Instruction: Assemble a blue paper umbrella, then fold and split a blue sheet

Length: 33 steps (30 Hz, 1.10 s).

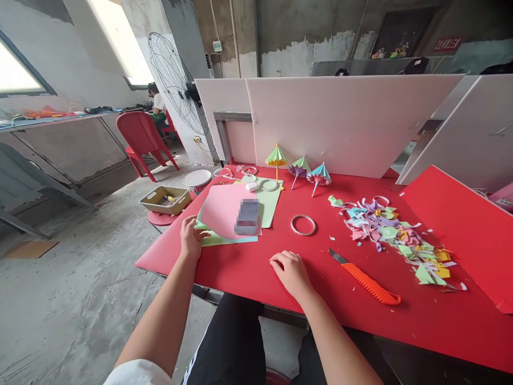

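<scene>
Resting on the red table (pixel 240 270), the right hand (pixel 290 271) holds nothing, its fingers loosely bent. Out to its right lies an orange cutter (pixel 371 283), blade showing and pointing away. The left hand (pixel 191 238) has its fingers curled at the near left edge of the stacked paper, touching it; whether they pinch a sheet I cannot tell. Of that stack, the pink sheet (pixel 218 206) lies uppermost, just ahead and right of the left hand, with a blurred dark object (pixel 247 216) on it. The step in hand looks like handling or squaring this paper; taking up one sheet would call for separating the layers and clearing the object off. Ahead of the right hand sits a thin ring (pixel 303 234), and farther right a heap of paper scraps (pixel 388 233). Beyond the ring, well apart from both hands, are three small paper umbrellas (pixel 276 156)
</scene>
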### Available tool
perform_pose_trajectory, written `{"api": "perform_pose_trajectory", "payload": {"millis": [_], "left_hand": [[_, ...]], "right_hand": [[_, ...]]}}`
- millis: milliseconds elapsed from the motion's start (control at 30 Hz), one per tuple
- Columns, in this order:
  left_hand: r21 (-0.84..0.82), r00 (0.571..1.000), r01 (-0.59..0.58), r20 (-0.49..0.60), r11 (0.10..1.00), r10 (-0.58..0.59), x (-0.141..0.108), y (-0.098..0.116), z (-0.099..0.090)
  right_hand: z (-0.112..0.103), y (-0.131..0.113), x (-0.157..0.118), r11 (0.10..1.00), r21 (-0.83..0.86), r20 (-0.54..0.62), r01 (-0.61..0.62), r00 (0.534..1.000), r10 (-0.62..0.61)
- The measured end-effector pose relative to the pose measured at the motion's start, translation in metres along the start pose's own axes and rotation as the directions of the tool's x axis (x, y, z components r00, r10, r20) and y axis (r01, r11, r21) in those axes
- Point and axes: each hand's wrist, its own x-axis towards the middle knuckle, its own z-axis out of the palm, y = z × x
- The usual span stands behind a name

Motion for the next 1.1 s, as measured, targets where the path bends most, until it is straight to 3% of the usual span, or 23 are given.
{"api": "perform_pose_trajectory", "payload": {"millis": [333, 433, 533, 667, 733, 800, 833, 900, 1100], "left_hand": [[0.123, 0.999, 0.03, 0.029, 0.992, -0.034, -0.007, 0.007, -0.009], [0.316, 0.999, -0.022, 0.052, 0.949, 0.006, -0.008, 0.007, -0.019], [0.637, 0.971, -0.24, 0.167, 0.733, 0.173, -0.006, 0.007, -0.031], [0.764, 0.86, -0.497, 0.369, 0.412, 0.353, -0.006, 0.01, -0.039], [0.746, 0.765, -0.623, 0.519, 0.233, 0.382, -0.008, 0.012, -0.04], [0.711, 0.703, -0.688, 0.605, 0.146, 0.373, -0.01, 0.014, -0.04], [0.699, 0.69, -0.702, 0.623, 0.133, 0.369, -0.011, 0.014, -0.04], [0.689, 0.68, -0.714, 0.639, 0.125, 0.36, -0.013, 0.014, -0.041], [0.692, 0.677, -0.718, 0.672, 0.07, 0.302, -0.012, 0.006, -0.049]], "right_hand": [[0.0, -0.001, 0.001, 1.0, -0.015, -0.005, -0.013, 1.0, 0.013], [0.0, -0.002, 0.001, 1.0, -0.005, -0.004, -0.015, 1.0, 0.015], [-0.001, -0.002, 0.0, 1.0, 0.019, 0.002, -0.025, 1.0, 0.025], [-0.008, 0.0, -0.001, 0.974, 0.215, 0.041, -0.077, 0.997, 0.07], [-0.014, 0.003, 0.004, 0.888, 0.422, 0.091, -0.182, 0.983, 0.159], [-0.019, 0.007, 0.016, 0.691, 0.643, 0.17, -0.33, 0.941, 0.292], [-0.02, 0.01, 0.024, 0.549, 0.737, 0.222, -0.393, 0.909, 0.353], [-0.021, 0.016, 0.044, 0.405, 0.807, 0.278, -0.43, 0.882, 0.381], [-0.007, 0.022, 0.097, 0.238, 0.864, 0.347, -0.444, 0.867, 0.358]]}}
